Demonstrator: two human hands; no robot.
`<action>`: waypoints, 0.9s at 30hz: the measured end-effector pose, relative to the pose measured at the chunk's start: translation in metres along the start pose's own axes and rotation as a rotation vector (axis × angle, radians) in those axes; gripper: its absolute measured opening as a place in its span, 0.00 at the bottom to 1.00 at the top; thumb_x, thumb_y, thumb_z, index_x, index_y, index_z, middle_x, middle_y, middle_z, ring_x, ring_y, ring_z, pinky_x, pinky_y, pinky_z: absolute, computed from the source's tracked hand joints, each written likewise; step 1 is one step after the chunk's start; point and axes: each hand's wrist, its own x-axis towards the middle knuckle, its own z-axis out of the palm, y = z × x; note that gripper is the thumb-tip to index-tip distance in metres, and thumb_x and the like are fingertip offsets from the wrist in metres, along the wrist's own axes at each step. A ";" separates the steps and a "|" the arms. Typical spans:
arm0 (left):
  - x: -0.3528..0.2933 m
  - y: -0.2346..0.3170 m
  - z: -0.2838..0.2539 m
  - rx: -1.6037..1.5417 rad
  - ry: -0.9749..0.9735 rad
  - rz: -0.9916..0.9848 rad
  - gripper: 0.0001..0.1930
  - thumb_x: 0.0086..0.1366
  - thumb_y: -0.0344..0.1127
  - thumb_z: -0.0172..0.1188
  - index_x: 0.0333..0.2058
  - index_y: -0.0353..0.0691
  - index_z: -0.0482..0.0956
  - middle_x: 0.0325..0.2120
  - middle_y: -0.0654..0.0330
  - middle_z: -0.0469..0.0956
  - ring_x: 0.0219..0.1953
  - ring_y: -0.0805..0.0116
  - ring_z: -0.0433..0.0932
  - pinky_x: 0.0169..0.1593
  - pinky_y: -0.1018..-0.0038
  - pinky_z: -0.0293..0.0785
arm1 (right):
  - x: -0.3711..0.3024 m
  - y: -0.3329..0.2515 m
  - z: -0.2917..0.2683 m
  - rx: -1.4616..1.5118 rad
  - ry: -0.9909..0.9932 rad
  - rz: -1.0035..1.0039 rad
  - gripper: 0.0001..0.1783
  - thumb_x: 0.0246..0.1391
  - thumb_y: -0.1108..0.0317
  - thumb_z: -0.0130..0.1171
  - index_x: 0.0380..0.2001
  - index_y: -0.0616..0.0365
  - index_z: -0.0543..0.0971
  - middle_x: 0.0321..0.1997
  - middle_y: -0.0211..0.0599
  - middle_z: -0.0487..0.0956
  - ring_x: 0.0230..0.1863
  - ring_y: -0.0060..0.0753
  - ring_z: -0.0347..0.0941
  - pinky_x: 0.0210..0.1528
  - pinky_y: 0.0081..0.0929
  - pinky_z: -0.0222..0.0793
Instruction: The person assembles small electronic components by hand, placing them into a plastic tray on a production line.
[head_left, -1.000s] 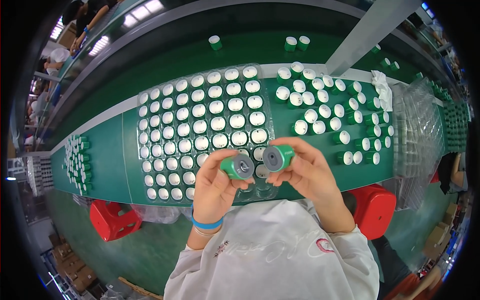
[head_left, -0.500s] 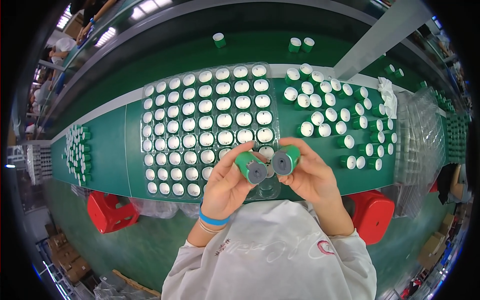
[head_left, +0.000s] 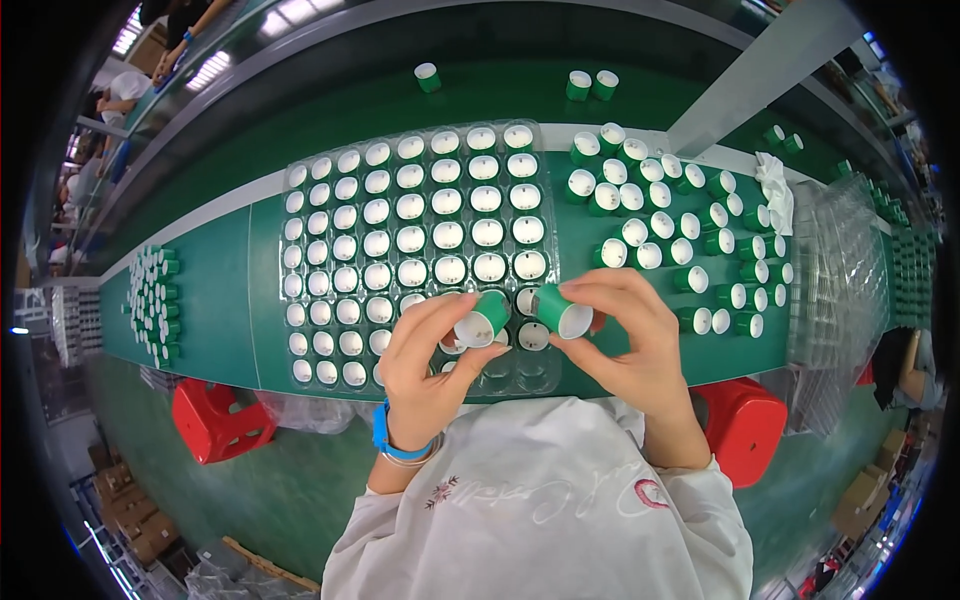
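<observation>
While both hands hover over the near edge of the green surface [head_left: 215, 280], each grip is closed on one small green plastic cup with a white inside: the left hand [head_left: 425, 365] pinches the left cup [head_left: 482, 318], the right hand [head_left: 625, 335] pinches the right cup [head_left: 560, 310], open ends tilted toward the camera, the two cups near each other but apart. Directly below them lies the clear plastic blister tray [head_left: 300, 190]. Most pockets hold a cup, white face up; a few pockets at the near right corner, under the hands, look empty. Judged: tray nearly full, only those last pockets left. To the right, loose green cups [head_left: 690, 235] stand on the surface unsorted, beside a stack of empty clear trays [head_left: 840, 270]. Far left, another filled batch [head_left: 155, 300]. Farther off, three cups [head_left: 590, 85] sit on the dark conveyor belt [head_left: 300, 130].
</observation>
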 end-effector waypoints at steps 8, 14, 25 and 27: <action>-0.016 0.002 -0.022 0.151 -0.027 0.052 0.23 0.37 0.23 0.67 0.38 0.34 0.74 0.35 0.55 0.74 0.31 0.70 0.69 0.28 0.79 0.64 | -0.010 -0.010 -0.003 -0.004 -0.123 0.129 0.23 0.31 0.78 0.66 0.37 0.60 0.75 0.37 0.36 0.72 0.28 0.23 0.69 0.28 0.18 0.65; -0.039 0.002 -0.035 0.177 -0.082 -0.069 0.21 0.39 0.24 0.66 0.37 0.35 0.75 0.35 0.56 0.74 0.32 0.65 0.73 0.33 0.75 0.69 | -0.026 -0.007 -0.001 0.110 -0.279 0.201 0.19 0.34 0.81 0.61 0.35 0.60 0.76 0.39 0.38 0.73 0.35 0.27 0.73 0.34 0.16 0.69; -0.042 -0.002 -0.016 0.159 -0.220 0.025 0.22 0.40 0.26 0.66 0.38 0.36 0.74 0.35 0.59 0.74 0.31 0.64 0.71 0.35 0.74 0.66 | -0.033 -0.009 0.005 0.059 -0.222 0.161 0.15 0.37 0.83 0.58 0.34 0.63 0.75 0.43 0.41 0.69 0.34 0.28 0.72 0.34 0.21 0.69; -0.042 -0.004 -0.015 0.153 -0.235 0.039 0.21 0.40 0.27 0.66 0.38 0.36 0.74 0.35 0.59 0.74 0.31 0.64 0.70 0.34 0.73 0.65 | -0.032 -0.016 0.005 0.052 -0.155 0.223 0.15 0.37 0.82 0.58 0.34 0.61 0.75 0.42 0.40 0.69 0.33 0.27 0.72 0.34 0.22 0.69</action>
